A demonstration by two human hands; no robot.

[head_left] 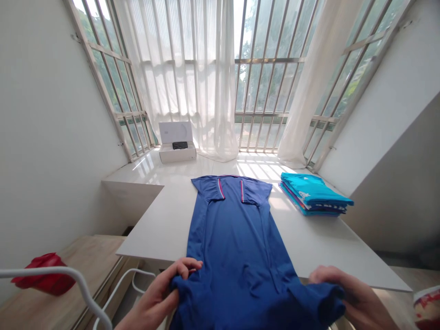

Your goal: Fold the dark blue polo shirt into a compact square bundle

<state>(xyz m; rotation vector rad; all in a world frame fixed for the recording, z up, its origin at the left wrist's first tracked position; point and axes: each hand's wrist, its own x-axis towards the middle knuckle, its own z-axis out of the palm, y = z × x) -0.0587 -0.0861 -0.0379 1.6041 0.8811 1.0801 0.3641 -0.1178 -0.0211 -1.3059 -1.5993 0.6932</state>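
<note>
At six o'clock, over the table's (165, 224) near edge, my left hand (161, 293) and right hand (357, 298) each pinch a corner of the shirt's (233, 229) hem, raised slightly. I judge a fold is in hand; next, both corners need carrying level toward twelve. It lies blue, smooth and long, sides folded inward, with a stack (312, 195) at two.

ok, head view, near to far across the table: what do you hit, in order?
left hand and right hand, both gripping the near edge of the blue shirt → rest of the shirt laid flat on the white table → open white box → sheer curtain → barred window
</note>
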